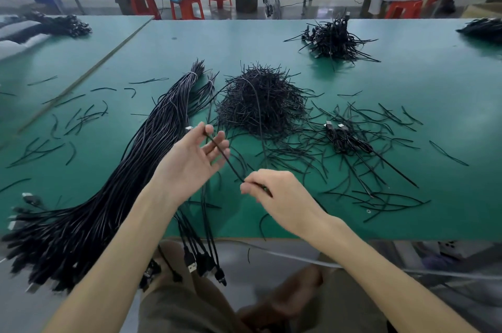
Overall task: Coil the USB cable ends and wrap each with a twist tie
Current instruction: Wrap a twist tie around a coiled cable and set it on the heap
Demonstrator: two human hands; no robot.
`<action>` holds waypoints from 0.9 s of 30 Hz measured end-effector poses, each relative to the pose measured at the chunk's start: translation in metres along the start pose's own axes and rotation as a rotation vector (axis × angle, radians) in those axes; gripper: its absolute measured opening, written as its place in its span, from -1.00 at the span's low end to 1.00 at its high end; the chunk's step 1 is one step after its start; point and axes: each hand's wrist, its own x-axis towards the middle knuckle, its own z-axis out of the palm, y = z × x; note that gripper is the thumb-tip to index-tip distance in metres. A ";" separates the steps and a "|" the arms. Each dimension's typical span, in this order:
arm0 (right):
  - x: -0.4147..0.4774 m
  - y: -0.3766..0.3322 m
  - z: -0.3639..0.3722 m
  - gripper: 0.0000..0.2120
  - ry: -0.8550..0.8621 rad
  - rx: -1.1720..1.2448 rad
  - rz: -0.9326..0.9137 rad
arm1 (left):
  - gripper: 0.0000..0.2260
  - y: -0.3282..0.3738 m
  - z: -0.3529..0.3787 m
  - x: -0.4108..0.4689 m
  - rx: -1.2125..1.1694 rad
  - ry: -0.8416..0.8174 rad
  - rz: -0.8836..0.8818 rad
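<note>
1. The left hand (195,154) is raised at frame centre, palm turned toward the camera. Its fingers are nearly straight and the thumb pins one end of a black cable (229,162) against them.
2. The right hand (274,192), lower and to the right, has its fingers curled and pinches the same cable further along. The cable runs in a straight slant between the two hands, above the green bench (421,82).
3. A thick bundle (108,191) of uncoiled cables stretches from the lower left of the frame up to the centre.
4. A heap of ties (260,107) sits just above the hands, with loose ones scattered around it.
5. Coiled cables (343,139) lie right of the heap, and a tangled pile (332,39) sits in the upper right.
6. Plugs (191,264) dangle over the near bench edge, below the left forearm.
7. Red stools (187,7) stand along the top of the frame.
</note>
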 end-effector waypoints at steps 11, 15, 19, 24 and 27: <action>0.005 0.018 -0.039 -0.52 0.028 -0.438 -0.019 | -0.56 0.003 0.035 -0.043 0.805 -0.480 0.053; 0.006 0.015 -0.046 -0.43 0.112 -0.392 0.022 | -0.59 -0.008 0.047 -0.053 1.177 -0.589 0.005; 0.005 0.009 -0.047 -0.54 0.239 -0.158 0.041 | -0.64 -0.025 0.047 -0.043 1.613 -0.390 0.112; -0.002 -0.008 -0.034 -0.59 0.208 0.222 0.034 | -0.72 -0.029 0.044 -0.032 1.390 -0.253 0.393; 0.000 -0.016 -0.029 -0.59 0.240 0.571 0.046 | -0.61 -0.036 0.045 -0.027 1.038 -0.170 0.420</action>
